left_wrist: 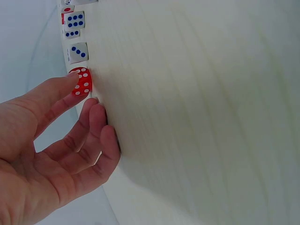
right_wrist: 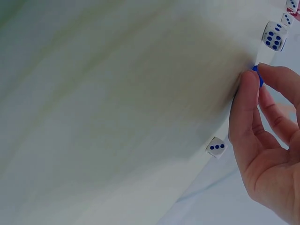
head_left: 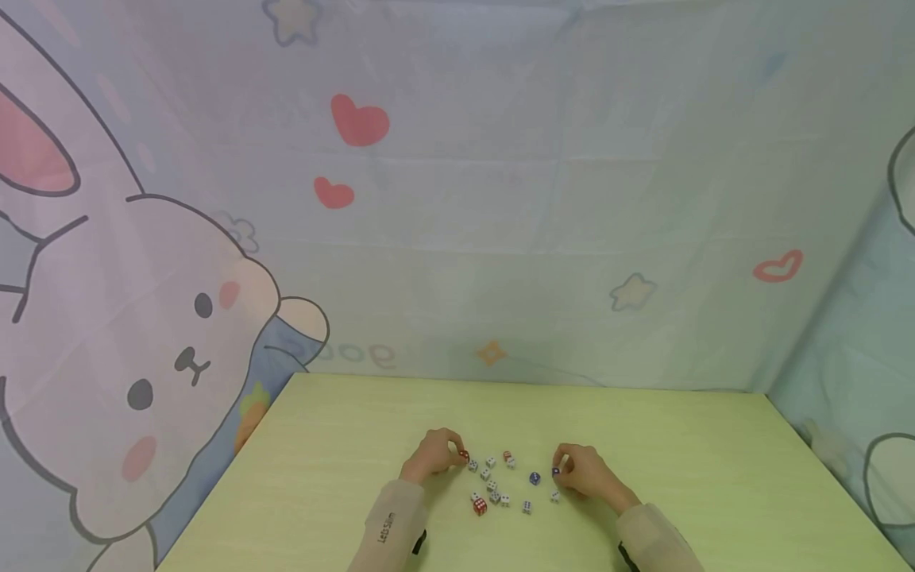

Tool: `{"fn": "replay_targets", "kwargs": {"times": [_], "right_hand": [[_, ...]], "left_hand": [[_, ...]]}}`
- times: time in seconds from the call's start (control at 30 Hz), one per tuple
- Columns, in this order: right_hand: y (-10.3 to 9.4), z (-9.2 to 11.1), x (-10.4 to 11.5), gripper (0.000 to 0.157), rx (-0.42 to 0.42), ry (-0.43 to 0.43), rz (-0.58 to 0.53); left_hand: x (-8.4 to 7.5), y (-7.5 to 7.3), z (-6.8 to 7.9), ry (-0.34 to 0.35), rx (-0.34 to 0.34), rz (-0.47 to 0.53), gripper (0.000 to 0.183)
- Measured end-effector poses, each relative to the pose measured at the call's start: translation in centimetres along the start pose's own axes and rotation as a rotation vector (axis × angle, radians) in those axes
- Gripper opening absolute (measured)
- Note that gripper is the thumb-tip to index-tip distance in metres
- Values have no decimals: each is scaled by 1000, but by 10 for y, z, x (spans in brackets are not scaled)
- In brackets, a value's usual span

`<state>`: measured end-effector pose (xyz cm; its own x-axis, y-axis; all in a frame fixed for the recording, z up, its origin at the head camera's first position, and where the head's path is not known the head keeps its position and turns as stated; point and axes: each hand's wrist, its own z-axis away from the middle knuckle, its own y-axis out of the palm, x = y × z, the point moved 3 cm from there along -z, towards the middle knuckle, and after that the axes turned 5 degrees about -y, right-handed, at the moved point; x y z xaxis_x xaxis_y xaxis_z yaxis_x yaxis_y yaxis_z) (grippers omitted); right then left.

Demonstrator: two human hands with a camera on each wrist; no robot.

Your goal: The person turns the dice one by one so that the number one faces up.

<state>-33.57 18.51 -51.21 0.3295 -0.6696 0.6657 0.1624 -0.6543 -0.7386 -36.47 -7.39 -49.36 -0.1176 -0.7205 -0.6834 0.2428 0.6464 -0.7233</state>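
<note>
My left hand [head_left: 434, 454] pinches a red die with white pips [left_wrist: 84, 84] between thumb and fingers, at the left edge of a loose group of dice. On the group's right side, a small blue die [right_wrist: 261, 82] is pinched in my right hand [head_left: 584, 470], mostly covered by the fingertips. Just left of that hand lies another blue die [head_left: 534, 478]. A white die [right_wrist: 216, 147] sits close to the right hand, on its near side. Beside the held red die is a white die [left_wrist: 78, 52] with blue pips.
Several white dice [head_left: 492, 486] lie scattered between the hands. A larger red die [head_left: 480, 506] is at the near side, and a smaller red die [head_left: 507, 456] at the far side. The pale yellow table [head_left: 357, 413] meets a printed cloth backdrop [head_left: 465, 262] behind.
</note>
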Motion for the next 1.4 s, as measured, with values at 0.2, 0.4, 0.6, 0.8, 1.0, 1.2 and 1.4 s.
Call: {"fn": "replay_targets", "kwargs": {"times": [0.2, 0.4, 0.6, 0.8, 1.0, 1.2, 1.4], "right_hand": [[-3, 3, -2, 9, -2, 7, -9], [-12, 7, -9, 10, -2, 8, -17], [-21, 10, -18, 11, -10, 34, -31], [-27, 11, -26, 9, -24, 72, -31], [-28, 7, -29, 9, -42, 99, -10], [-29, 5, -29, 8, -89, 154, -3], [-28, -1, -31, 6, -93, 168, 9]], "left_hand": [[-1, 1, 2, 3, -3, -23, 11], [-1, -1, 2, 13, -5, -13, 10], [-2, -3, 1, 26, -8, -9, 11], [-3, -2, 2, 17, -4, -4, 10], [-1, 1, 1, 3, -7, -13, 10], [0, 2, -1, 1, -4, -15, 11], [1, 1, -1, 0, -4, -10, 10]]}}
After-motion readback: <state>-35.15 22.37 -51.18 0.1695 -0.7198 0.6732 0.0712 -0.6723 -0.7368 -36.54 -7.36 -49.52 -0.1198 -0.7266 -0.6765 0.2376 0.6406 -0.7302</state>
